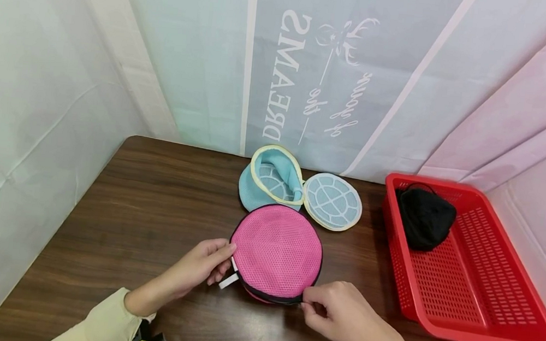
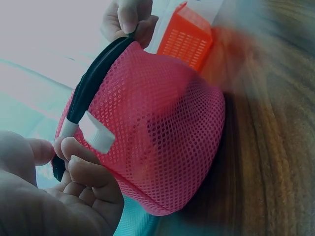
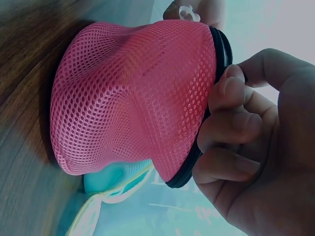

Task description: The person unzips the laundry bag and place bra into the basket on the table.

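A round pink mesh laundry bag with a black zipper along its rim stands on the table between both hands. My left hand pinches the rim at the left, beside a white fabric tag. At the rim's lower right, my right hand pinches the zipper edge between thumb and forefinger, its other fingers curled against the rim. The bag's lid lies over its top in the head view. Right behind it, a blue mesh laundry bag with yellow trim has its round lid folded out to the right.
To the right a red plastic basket holds a black fabric pouch in its far left corner. A printed curtain hangs along the table's back edge. The brown wooden table extends to the left of the bags.
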The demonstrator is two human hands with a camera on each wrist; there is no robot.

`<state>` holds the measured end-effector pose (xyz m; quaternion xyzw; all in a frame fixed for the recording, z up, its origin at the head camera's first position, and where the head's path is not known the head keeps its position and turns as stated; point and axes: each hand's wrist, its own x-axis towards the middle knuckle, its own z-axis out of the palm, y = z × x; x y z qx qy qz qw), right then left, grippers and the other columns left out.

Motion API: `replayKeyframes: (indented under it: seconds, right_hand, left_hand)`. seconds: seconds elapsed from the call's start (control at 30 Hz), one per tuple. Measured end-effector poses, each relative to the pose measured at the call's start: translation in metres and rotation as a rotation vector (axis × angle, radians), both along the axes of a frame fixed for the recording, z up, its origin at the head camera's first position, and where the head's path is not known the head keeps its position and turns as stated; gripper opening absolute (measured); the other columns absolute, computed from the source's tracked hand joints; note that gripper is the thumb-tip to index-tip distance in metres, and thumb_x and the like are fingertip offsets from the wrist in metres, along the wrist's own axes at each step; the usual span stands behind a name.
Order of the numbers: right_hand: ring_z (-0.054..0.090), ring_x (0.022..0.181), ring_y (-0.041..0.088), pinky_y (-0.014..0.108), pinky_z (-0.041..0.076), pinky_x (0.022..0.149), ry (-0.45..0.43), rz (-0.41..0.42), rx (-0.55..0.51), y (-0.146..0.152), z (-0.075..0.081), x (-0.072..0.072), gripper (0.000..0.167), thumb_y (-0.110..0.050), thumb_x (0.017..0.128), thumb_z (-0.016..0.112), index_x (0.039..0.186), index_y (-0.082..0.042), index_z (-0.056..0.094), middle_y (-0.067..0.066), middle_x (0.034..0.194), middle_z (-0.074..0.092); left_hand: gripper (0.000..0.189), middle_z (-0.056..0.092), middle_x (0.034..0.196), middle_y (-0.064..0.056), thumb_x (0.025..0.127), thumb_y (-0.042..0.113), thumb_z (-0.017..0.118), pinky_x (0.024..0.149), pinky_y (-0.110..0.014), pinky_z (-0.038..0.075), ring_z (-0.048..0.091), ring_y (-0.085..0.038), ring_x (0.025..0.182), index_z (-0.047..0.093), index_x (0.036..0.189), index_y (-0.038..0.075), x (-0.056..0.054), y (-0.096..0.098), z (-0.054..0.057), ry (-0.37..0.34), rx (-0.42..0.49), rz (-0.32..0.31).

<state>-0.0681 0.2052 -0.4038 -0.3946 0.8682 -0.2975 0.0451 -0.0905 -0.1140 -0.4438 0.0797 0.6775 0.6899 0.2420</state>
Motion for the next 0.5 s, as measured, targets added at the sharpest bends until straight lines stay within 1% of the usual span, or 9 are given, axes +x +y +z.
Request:
replayKeyframes:
  seconds: [0.17, 0.37, 0.5]
  right_hand:
    - [0.023, 0.060, -0.015, 0.004, 0.020, 0.050, 0.027, 0.030, -0.025, -0.003, -0.003, 0.000, 0.040, -0.006, 0.083, 0.074, 0.069, -0.030, 0.044, -0.024, 0.064, 0.027]
    - [0.023, 0.061, -0.017, 0.004, 0.022, 0.050, 0.025, 0.070, -0.046, -0.010, -0.005, 0.000, 0.039, -0.007, 0.086, 0.073, 0.071, -0.030, 0.046, -0.022, 0.063, 0.032]
    - [0.024, 0.061, -0.017, 0.004, 0.023, 0.050, 0.018, 0.085, -0.046, -0.013, -0.006, 0.001, 0.038, -0.008, 0.088, 0.072, 0.071, -0.030, 0.046, -0.022, 0.063, 0.033]
  left_hand:
    - [0.031, 0.050, 0.073, -0.001, 0.110, 0.024, 0.047, 0.049, -0.018, 0.039, 0.045, -0.006, 0.057, 0.051, 0.087, 0.003, -0.005, -0.002, 0.001, 0.027, 0.003, -0.010]
    - [0.021, 0.049, 0.071, -0.002, 0.106, 0.017, 0.054, 0.050, -0.019, 0.038, 0.044, -0.007, 0.057, 0.051, 0.098, -0.002, -0.008, -0.007, 0.002, 0.070, -0.005, -0.022]
    - [0.018, 0.050, 0.071, -0.002, 0.104, 0.015, 0.058, 0.049, -0.019, 0.038, 0.043, -0.007, 0.054, 0.048, 0.102, 0.000, -0.008, -0.007, 0.001, 0.059, 0.000, -0.010]
